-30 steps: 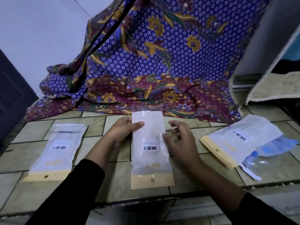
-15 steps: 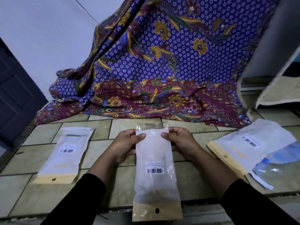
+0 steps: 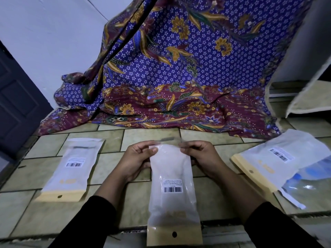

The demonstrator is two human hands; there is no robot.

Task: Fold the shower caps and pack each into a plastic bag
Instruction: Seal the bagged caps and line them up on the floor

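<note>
- Left hand (image 3: 138, 160): pinches the far left corner of the plastic bag (image 3: 172, 185).
- Right hand (image 3: 202, 156): pinches the far right corner.
- Plastic bag: centred over the tiled floor (image 3: 111, 138), with its tan header nearest the person.
- Second bag (image 3: 71, 167): lies flat on the left.
- Bag stack (image 3: 279, 158): lies on the right, beside the blue shower cap (image 3: 311, 178).

The middle bag (image 3: 172, 190) hangs between the left hand (image 3: 138, 158) and the right hand (image 3: 202, 156), which pinch its far end. A second bag (image 3: 71, 169) lies flat on the tiled floor (image 3: 44, 212) well to the left, and a third bag (image 3: 279, 154) lies to the right with a shower cap (image 3: 311, 179) against its right side. Behind them all, a draped cloth (image 3: 179, 77) spills onto the far floor.
</note>
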